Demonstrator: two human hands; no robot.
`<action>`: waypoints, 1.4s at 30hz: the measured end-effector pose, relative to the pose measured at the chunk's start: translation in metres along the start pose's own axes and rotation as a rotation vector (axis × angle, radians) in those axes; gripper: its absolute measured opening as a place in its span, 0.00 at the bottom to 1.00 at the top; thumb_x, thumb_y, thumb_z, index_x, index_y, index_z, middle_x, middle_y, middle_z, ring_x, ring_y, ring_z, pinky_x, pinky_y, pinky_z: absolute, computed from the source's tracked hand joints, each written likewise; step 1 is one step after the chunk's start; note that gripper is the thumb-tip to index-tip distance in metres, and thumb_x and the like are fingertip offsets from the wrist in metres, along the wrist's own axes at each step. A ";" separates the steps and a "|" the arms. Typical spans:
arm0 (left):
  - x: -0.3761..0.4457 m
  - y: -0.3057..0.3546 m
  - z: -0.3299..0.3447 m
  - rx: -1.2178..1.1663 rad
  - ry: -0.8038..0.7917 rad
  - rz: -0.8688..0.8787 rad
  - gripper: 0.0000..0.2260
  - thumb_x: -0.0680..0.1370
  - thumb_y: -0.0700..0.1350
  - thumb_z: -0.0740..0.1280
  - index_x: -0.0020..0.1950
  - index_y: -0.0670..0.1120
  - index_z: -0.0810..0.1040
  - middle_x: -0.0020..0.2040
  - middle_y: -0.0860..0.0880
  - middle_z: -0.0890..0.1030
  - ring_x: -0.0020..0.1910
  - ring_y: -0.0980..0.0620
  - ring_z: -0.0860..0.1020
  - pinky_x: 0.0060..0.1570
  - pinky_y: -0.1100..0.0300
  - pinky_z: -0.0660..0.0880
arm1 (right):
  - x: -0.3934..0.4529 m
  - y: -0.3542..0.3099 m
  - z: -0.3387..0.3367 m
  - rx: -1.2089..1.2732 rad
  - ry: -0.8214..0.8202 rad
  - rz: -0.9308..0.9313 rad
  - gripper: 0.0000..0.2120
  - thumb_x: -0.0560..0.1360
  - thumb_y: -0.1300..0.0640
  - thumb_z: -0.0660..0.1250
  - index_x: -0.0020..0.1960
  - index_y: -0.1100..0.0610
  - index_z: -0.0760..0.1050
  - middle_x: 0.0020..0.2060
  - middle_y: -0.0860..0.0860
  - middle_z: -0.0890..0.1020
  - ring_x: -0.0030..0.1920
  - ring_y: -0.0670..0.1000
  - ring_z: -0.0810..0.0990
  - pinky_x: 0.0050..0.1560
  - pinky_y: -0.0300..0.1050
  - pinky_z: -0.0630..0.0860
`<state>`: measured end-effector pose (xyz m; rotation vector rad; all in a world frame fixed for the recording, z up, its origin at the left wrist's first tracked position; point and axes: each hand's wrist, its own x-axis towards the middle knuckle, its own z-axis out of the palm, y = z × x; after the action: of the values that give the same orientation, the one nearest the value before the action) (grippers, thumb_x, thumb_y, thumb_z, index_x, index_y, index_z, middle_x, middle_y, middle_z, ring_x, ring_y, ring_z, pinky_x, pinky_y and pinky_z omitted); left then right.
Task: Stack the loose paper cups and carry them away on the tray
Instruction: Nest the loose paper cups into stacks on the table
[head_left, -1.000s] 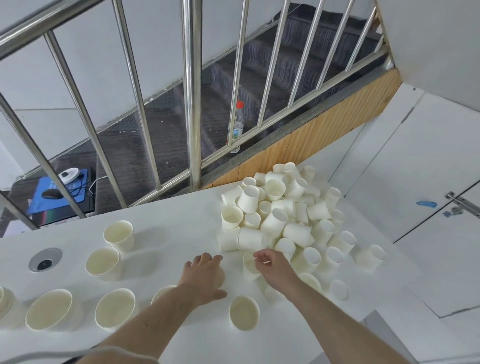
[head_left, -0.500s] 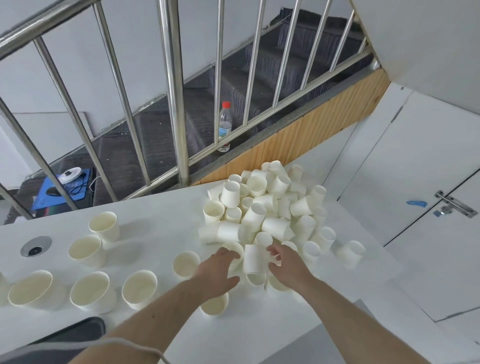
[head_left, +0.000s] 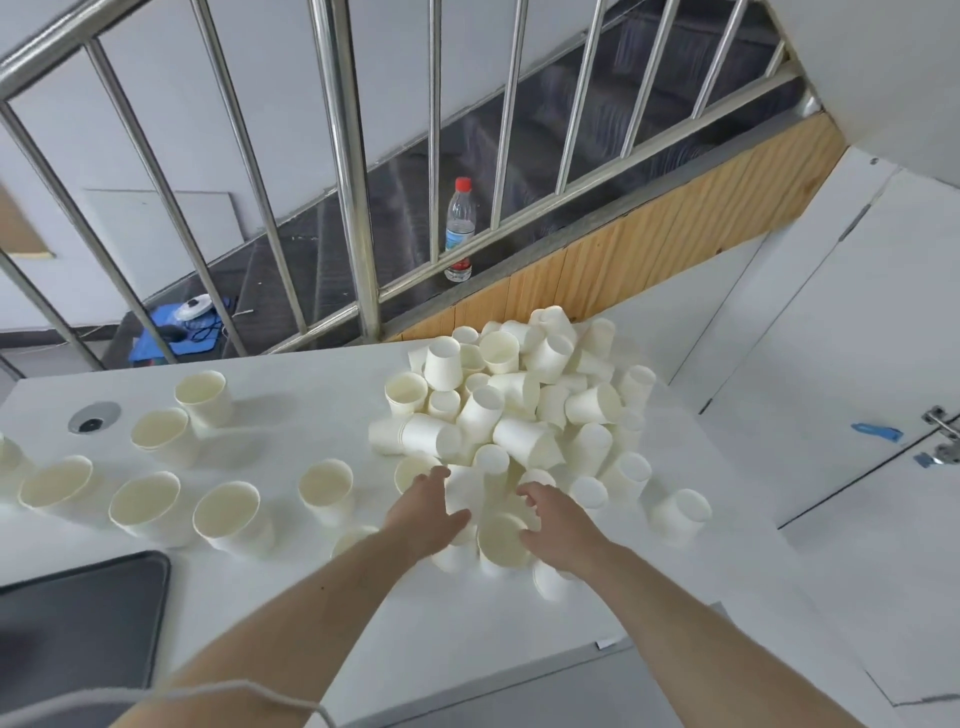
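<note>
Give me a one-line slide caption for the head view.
Both hands, left hand and right hand, reach into the paper cup pile on the white table.

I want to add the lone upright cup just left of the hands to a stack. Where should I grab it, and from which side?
Take the cup around its side wall just under the rim, coming from above and the near side with the left hand. It stands upright, mouth up, apart from the pile, with bare table around it, so fingers can probably wrap it without knocking others.
</note>
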<state>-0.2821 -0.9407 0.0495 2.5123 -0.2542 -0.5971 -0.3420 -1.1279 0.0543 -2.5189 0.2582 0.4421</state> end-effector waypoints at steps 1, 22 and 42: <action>0.002 0.003 0.001 0.006 0.016 -0.002 0.30 0.77 0.53 0.66 0.74 0.48 0.58 0.69 0.47 0.68 0.65 0.47 0.72 0.60 0.51 0.72 | 0.002 -0.001 0.001 -0.003 -0.012 -0.006 0.28 0.75 0.55 0.66 0.74 0.52 0.62 0.67 0.50 0.71 0.66 0.51 0.71 0.63 0.44 0.70; 0.044 0.000 0.016 -0.148 0.044 -0.145 0.29 0.72 0.58 0.70 0.68 0.46 0.67 0.64 0.49 0.72 0.64 0.48 0.72 0.59 0.51 0.73 | 0.037 -0.023 0.022 0.505 -0.034 0.126 0.25 0.75 0.70 0.55 0.71 0.59 0.67 0.63 0.53 0.77 0.64 0.50 0.75 0.66 0.40 0.69; 0.041 -0.004 0.007 -0.484 0.173 -0.322 0.27 0.68 0.54 0.74 0.61 0.43 0.70 0.57 0.47 0.73 0.54 0.49 0.73 0.54 0.56 0.72 | 0.031 -0.035 0.023 0.481 -0.060 0.023 0.33 0.70 0.52 0.74 0.71 0.51 0.65 0.61 0.43 0.72 0.62 0.44 0.73 0.61 0.38 0.69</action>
<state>-0.2487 -0.9526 0.0269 2.1218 0.3302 -0.4870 -0.3095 -1.0894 0.0424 -2.0320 0.3267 0.4079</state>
